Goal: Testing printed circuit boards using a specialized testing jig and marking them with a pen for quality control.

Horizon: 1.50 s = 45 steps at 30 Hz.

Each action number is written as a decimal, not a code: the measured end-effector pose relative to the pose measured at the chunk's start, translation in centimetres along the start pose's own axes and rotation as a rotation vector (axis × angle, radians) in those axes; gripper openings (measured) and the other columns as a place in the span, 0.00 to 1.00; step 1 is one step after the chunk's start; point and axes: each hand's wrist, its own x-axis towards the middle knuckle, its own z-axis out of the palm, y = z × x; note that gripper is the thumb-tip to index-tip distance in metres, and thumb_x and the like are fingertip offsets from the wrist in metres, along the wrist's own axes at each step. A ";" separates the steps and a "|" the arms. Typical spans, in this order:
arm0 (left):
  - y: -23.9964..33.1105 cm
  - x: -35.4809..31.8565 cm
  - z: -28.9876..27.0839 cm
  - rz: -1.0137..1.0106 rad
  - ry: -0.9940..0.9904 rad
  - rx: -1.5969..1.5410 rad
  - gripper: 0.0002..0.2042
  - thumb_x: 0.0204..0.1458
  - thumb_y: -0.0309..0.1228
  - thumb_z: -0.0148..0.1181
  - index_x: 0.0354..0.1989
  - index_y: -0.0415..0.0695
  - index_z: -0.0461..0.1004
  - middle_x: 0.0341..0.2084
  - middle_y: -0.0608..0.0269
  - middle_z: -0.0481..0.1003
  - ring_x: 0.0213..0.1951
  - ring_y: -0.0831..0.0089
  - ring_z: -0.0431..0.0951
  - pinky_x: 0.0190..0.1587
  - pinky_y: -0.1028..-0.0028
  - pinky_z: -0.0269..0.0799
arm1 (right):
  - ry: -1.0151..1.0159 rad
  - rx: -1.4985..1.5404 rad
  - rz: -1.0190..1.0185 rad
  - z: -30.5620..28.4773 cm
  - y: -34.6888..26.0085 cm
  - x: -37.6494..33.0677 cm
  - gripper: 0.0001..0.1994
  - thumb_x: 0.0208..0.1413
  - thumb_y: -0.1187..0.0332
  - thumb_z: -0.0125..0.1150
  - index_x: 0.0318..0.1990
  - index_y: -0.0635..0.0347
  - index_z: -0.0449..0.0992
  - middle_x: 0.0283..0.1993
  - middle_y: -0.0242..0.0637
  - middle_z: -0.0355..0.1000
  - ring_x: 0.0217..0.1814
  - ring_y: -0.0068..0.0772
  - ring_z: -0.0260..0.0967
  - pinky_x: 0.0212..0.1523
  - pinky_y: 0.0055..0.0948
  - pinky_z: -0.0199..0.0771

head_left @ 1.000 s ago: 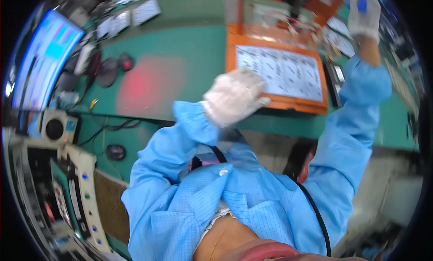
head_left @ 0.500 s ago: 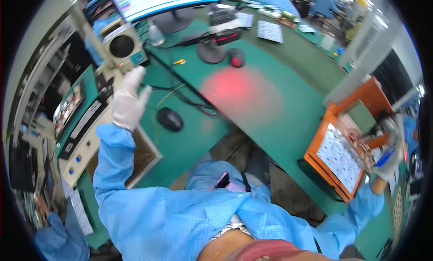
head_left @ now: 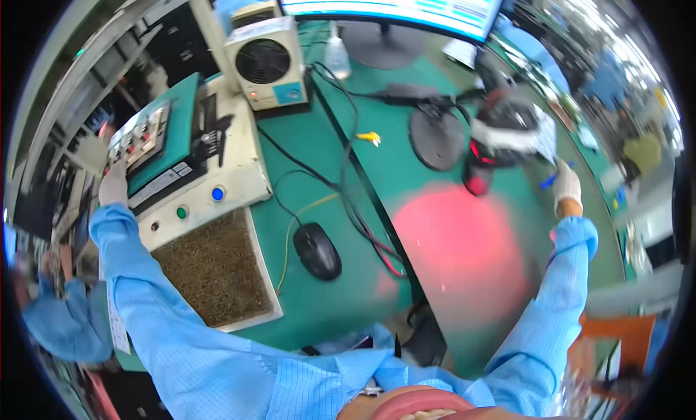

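Observation:
My left hand, in a white glove, is at the near left corner of a green fixture plate. A light-coloured circuit board panel with dark parts lies on that plate, close to my fingertips. Blur and the small size hide how those fingers are set. My right hand, also gloved, is closed around a blue pen, which sticks out on both sides. It hovers just right of the stand-mounted scanner, beside a white sheet.
A beige bench machine with coloured buttons carries the fixture. Behind it stands a fan unit. A black mouse, cables, a bottle and a monitor occupy the green bench. An orange box is at lower right.
The view has swung left. My left hand has moved from in front of the fan unit to the fixture. My right hand, with the pen, has left the orange box and come beside the scanner.

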 end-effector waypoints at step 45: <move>16.7 -19.0 -17.0 0.412 0.419 -0.279 0.13 0.50 0.25 0.56 0.46 0.43 0.75 0.43 0.64 0.75 0.47 0.65 0.75 0.42 0.67 0.71 | -0.478 1.661 -0.474 -5.1 -38.6 -30.0 0.17 0.60 0.60 0.49 0.51 0.61 0.66 0.41 0.38 0.71 0.34 0.27 0.70 0.30 0.23 0.70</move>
